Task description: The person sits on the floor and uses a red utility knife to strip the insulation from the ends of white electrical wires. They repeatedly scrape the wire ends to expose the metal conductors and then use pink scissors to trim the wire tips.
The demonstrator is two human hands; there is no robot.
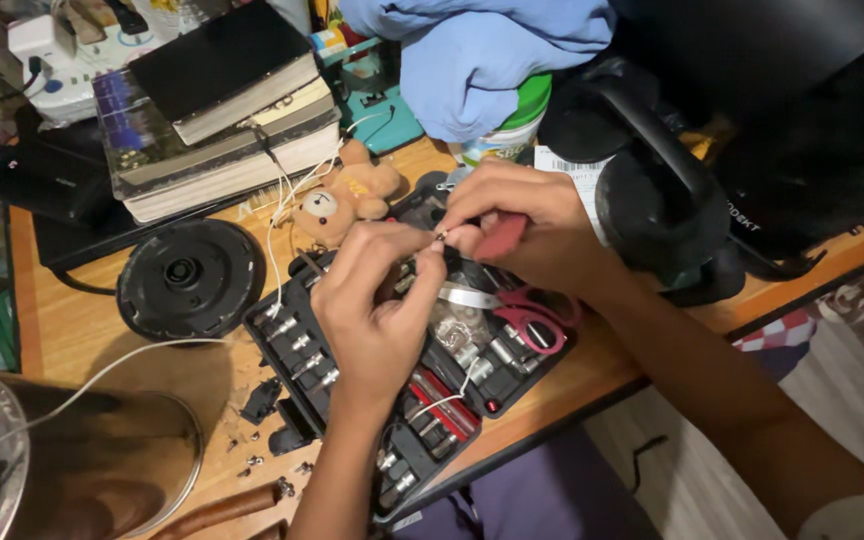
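In the head view, a small metal part is pinched between the left hand and right hand, which also grips a red-handled tool, above the open tool case, with loose screws lying unfitted on the table.

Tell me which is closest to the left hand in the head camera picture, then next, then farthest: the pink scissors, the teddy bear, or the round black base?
From the left hand:
1. Pink scissors, just to its right on the tool case.
2. Teddy bear, above it, toward the books.
3. Round black base, farthest, off to the left on the table.
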